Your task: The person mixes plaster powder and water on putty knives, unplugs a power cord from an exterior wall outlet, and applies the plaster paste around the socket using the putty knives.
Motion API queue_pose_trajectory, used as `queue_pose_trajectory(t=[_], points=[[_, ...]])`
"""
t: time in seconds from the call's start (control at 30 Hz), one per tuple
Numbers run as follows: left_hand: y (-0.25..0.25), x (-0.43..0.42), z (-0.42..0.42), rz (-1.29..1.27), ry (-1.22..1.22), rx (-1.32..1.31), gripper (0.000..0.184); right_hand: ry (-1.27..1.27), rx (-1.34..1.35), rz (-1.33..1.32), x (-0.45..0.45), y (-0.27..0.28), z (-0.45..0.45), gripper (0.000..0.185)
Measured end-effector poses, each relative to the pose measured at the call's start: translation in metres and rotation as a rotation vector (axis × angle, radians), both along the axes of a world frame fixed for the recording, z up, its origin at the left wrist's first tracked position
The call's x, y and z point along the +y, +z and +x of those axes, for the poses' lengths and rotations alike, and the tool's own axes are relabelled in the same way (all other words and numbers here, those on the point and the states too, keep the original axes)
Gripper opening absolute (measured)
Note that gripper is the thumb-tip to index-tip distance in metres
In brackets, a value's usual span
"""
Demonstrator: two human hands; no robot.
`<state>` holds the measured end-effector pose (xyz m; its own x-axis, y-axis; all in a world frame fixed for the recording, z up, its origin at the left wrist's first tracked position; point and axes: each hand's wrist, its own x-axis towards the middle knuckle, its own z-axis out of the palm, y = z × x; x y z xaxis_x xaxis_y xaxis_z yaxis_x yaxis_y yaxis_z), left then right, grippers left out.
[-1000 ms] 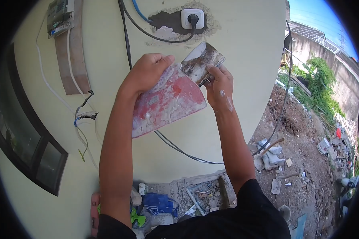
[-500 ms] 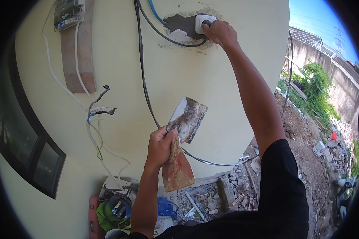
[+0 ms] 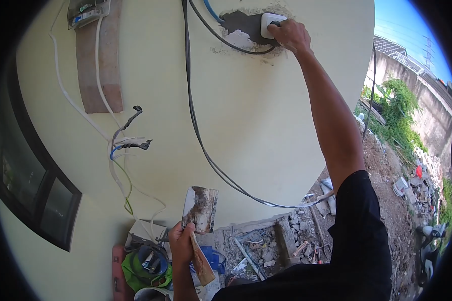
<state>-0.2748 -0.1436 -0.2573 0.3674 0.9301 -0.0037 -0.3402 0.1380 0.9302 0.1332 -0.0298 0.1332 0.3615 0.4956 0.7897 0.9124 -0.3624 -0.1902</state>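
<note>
High on the cream wall, a white square wall plate (image 3: pixel 269 26) with a dark round centre sits at the right end of a dark grey mortar patch (image 3: pixel 243 26). My right hand (image 3: pixel 292 36) is closed at its right side, fingers curled at the dark centre. My left hand (image 3: pixel 181 240) is low in front of the wall, wrapped around a putty knife. Its rectangular metal blade (image 3: pixel 202 209) is stained, with white putty along the left side. A worn reddish-brown flat piece (image 3: pixel 202 263) juts out below that hand; whether it is the knife's handle cannot be made out.
Black cables (image 3: pixel 190 95) hang down the wall and curve right. Loose wires with taped ends (image 3: pixel 135 144) stick out at left, below an electrical box (image 3: pixel 89 11). Below are a green bag (image 3: pixel 135 271) and rubble (image 3: pixel 258 251). A dark-framed window (image 3: pixel 60 215) is at left.
My left hand has lowered with the putty knife, moving down and left, and the reddish piece has turned more edge-on. My right hand stays at the wall plate; the view has shifted slightly.
</note>
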Motion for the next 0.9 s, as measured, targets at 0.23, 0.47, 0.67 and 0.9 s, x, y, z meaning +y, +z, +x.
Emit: queue_pose_trajectory(t=[0.23,0.47,0.67,0.9], points=[[0.009,0.001,0.017,-0.017,-0.008,-0.064,0.017,-0.05,-0.018,-0.009,0.006,0.0,0.001,0.05],[0.107,0.061,0.103,0.149,-0.536,-0.645,0.029,-0.028,0.044,-0.142,-0.008,0.017,-0.009,0.051],[0.293,0.145,0.232,0.327,-0.871,-0.876,0.038,0.048,0.03,-0.058,-0.004,0.014,-0.003,0.048],[0.362,0.226,0.299,0.315,-1.109,-0.778,0.032,0.101,0.021,0.049,-0.005,0.006,0.0,0.041]])
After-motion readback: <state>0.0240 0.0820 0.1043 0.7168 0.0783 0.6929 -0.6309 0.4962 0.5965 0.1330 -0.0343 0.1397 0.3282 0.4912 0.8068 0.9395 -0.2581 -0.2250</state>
